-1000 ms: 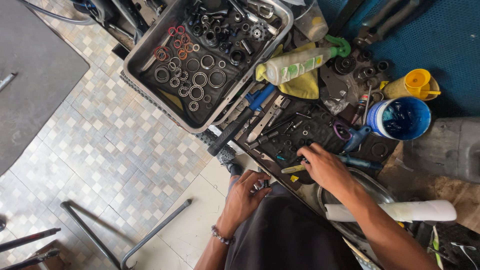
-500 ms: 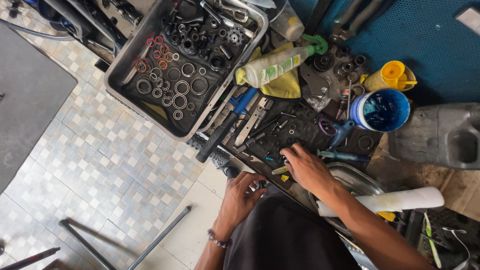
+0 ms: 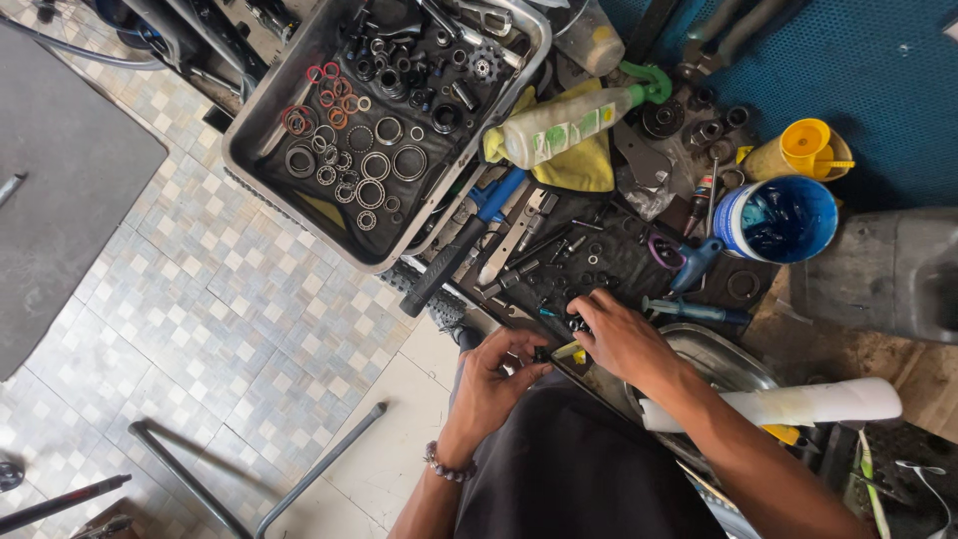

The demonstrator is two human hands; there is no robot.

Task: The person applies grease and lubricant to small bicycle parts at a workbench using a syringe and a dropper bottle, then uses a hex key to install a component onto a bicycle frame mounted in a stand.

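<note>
Where our lap ends in dark cloth, we see the left hand and the right hand close together at the near edge of the cluttered work mat. The left hand is curled, fingers bent in around something small and dark at its fingertips; the right hand lies palm down, fingers half closed over the same spot, beside a small yellow piece. What exactly sits between them is too small for us to make out, perhaps a little metal part. A beaded bracelet circles the left wrist. Just right of the right hand lies a blue-handled tool, and a white tube crosses above the right forearm. Farther out on the mat we find a black-handled tool, a blue-grip tool and scattered bolts. Beyond those stand a blue tub, a yellow funnel and a squeeze bottle lying on a yellow rag. Farthest left, a grey tray on the tiled floor holds rings, bearings and nuts.
</note>
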